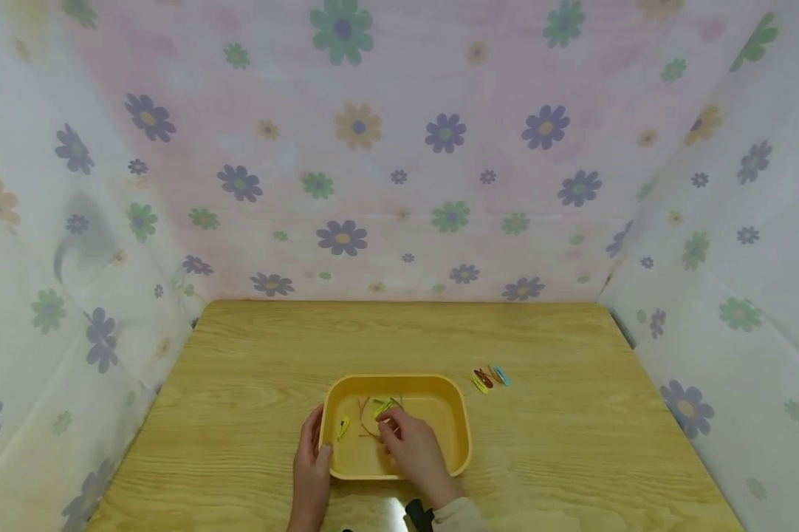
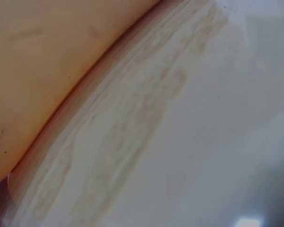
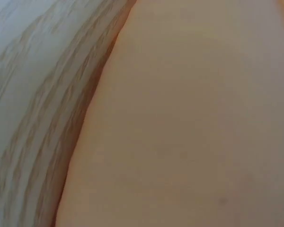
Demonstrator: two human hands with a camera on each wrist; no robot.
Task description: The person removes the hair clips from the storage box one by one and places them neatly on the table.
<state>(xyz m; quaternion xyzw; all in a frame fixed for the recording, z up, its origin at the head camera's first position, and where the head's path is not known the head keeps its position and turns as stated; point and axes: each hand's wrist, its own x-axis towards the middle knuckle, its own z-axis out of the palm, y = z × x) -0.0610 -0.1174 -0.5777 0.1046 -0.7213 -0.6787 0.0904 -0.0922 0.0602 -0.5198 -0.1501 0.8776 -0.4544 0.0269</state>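
A yellow rectangular tray [image 1: 399, 382] lies on the table in the head view. My left hand [image 1: 311, 462] holds its left wall, thumb at the rim and fingers along the outside. Over the middle of the tray is my right hand [image 1: 413, 445], fingers bent close to several yellow-green hair clips [image 1: 382, 406]. Whether its fingertips pinch anything is hidden. Another yellow hair clip [image 1: 343, 426] lies near the left wall inside the tray. Thin brown bands [image 1: 366, 427] lie on the tray floor between the clips. Both wrist views show mostly blurred skin and tabletop.
Right of the tray, a small group of hair clips [image 1: 484, 378] in yellow, dark red and blue lies on the wooden table [image 1: 559, 436]. Flower-patterned curtains [image 1: 399, 177] enclose the back and sides. A black object [image 1: 419, 515] shows by the right wrist.
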